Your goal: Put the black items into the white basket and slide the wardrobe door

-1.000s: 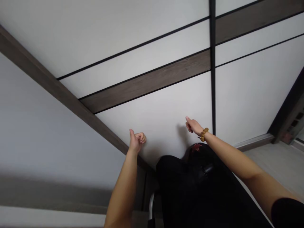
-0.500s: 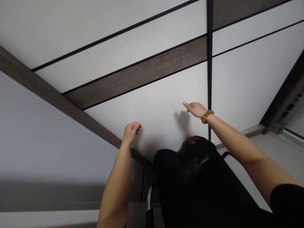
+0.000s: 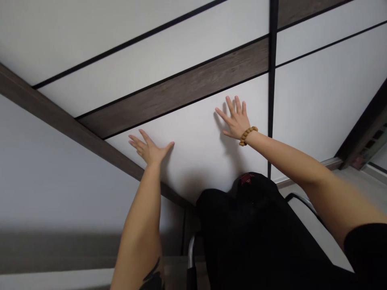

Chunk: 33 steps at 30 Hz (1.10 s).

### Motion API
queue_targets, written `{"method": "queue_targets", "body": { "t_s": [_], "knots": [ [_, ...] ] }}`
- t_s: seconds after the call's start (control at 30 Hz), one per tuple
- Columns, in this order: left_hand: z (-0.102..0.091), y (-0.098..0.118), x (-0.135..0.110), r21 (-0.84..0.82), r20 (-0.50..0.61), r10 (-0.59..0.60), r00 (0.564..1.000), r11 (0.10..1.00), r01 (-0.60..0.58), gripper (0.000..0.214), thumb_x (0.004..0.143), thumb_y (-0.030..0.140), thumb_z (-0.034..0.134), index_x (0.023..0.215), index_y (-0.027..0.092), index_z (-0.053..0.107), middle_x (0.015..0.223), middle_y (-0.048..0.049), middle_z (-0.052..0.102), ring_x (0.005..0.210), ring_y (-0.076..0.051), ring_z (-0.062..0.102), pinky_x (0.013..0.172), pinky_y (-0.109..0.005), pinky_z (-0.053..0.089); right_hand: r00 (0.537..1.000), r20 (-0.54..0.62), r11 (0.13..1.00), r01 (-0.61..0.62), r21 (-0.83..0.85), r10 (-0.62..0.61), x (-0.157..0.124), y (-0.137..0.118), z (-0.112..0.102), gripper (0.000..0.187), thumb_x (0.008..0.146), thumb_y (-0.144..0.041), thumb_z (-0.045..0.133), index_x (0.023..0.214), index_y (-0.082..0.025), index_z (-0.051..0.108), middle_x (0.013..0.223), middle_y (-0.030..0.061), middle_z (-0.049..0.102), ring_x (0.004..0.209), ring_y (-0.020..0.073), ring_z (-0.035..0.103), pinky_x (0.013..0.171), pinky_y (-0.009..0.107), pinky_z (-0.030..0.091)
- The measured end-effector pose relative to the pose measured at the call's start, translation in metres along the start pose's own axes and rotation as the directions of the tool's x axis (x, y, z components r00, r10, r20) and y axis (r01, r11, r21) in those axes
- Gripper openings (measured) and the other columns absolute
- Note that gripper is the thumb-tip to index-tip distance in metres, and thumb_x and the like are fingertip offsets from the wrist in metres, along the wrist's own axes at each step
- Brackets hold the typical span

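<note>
Panelling (image 3: 193, 133), white with black strips (image 3: 130, 43) and woodgrain band (image 3: 178, 91), faces left hand (image 3: 150, 151) and right hand (image 3: 237, 121), both spread and empty.

Two bare hands, the left (image 3: 150, 153) and the right (image 3: 238, 123), are pictured with one tan beaded bracelet (image 3: 248, 135), two black-clad knees (image 3: 212, 201), two grey-brown wood-grain bands (image 3: 187, 88) and one straight black upright strip (image 3: 272, 88).
</note>
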<state>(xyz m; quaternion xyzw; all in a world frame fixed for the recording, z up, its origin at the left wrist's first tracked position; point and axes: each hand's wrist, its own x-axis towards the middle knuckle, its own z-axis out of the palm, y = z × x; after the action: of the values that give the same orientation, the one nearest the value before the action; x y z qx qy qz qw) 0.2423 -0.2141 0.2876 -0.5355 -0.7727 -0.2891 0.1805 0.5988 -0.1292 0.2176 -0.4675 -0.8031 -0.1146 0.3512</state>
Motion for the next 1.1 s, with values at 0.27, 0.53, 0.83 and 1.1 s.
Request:
{"method": "queue_targets", "body": {
  "t_s": [0.27,0.53,0.83,1.1],
  "knots": [
    [0.009,0.0,0.002,-0.051,-0.023,0.016,1.0,0.999,-0.017,0.14,0.074,0.06,0.089,0.17,0.013,0.0,0.176,-0.0268,-0.017,0.161,-0.053,-0.011,0.125,-0.075,0.015,0.998,0.038,0.999,-0.042,-0.001,0.042,0.013,-0.003,0.032,0.106,0.082,-0.032,0.082,0.17,-0.03,0.024,0.18,0.009,-0.01,0.16,0.0534,-0.016,0.117,0.086,-0.005],
    [0.009,-0.017,0.002,0.063,-0.022,0.099,0.995,0.993,-0.097,0.129,0.074,0.06,0.087,0.17,0.015,0.014,0.179,-0.0221,-0.006,0.163,-0.049,-0.001,0.128,-0.07,0.015,0.999,-0.014,0.999,-0.031,-0.039,0.031,0.011,0.013,0.038,0.1,0.088,-0.036,0.078,0.171,-0.026,0.022,0.18,0.0104,-0.01,0.159,0.0526,-0.017,0.118,0.085,-0.001],
    [0.01,-0.082,-0.001,0.132,-0.036,0.089,0.995,0.988,-0.084,0.13,0.072,0.059,0.09,0.169,0.014,0.016,0.178,-0.0242,0.0,0.164,-0.046,0.001,0.129,-0.069,0.014,0.999,-0.034,0.989,-0.046,-0.138,0.041,0.007,0.038,0.034,0.099,0.089,-0.055,0.074,0.17,-0.031,0.023,0.18,0.0075,-0.014,0.16,0.0507,-0.018,0.119,0.084,0.001],
    [0.019,-0.073,-0.009,0.028,0.015,0.189,0.982,0.982,-0.189,0.126,0.078,0.046,0.091,0.17,0.014,0.012,0.178,-0.0232,-0.01,0.163,-0.049,-0.007,0.124,-0.079,0.005,0.995,0.0,0.976,-0.099,-0.193,0.101,-0.008,0.05,0.014,0.094,0.095,-0.06,0.064,0.171,-0.024,0.021,0.178,0.0149,-0.018,0.16,0.049,-0.019,0.119,0.082,0.004]
  ]
}}
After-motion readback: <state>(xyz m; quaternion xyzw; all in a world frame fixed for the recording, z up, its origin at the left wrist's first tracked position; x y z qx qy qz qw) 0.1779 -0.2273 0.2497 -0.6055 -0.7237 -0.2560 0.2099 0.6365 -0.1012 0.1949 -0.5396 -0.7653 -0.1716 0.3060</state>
